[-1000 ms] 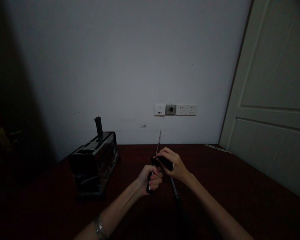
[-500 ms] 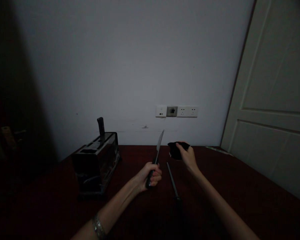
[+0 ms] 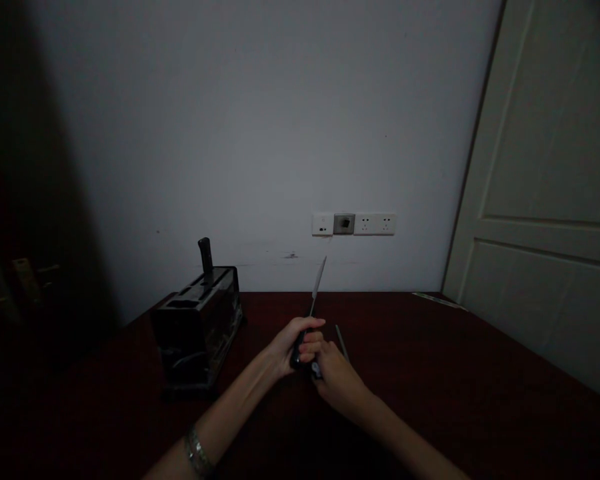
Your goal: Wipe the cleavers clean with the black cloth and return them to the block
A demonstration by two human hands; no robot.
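My left hand (image 3: pixel 294 343) is closed round the dark handle of a knife (image 3: pixel 316 285), whose pale blade points up and away toward the wall. My right hand (image 3: pixel 331 375) is closed right beside it, low near the knife's handle, gripping a small dark thing that barely shows at the fingers. A sharpening steel (image 3: pixel 341 341) lies on the dark red table (image 3: pixel 455 373) just behind my right hand, mostly hidden by it.
A dark knife block (image 3: pixel 197 333) stands at the left of the table with one black handle (image 3: pixel 207 254) sticking up from it. White wall sockets (image 3: pixel 354 224) sit above the table's back edge. A pale door (image 3: pixel 555 187) is at the right.
My right hand, raised with a dark thing to the right of the blade half a second ago, has come down and back beside my left hand. The knife has stayed upright.
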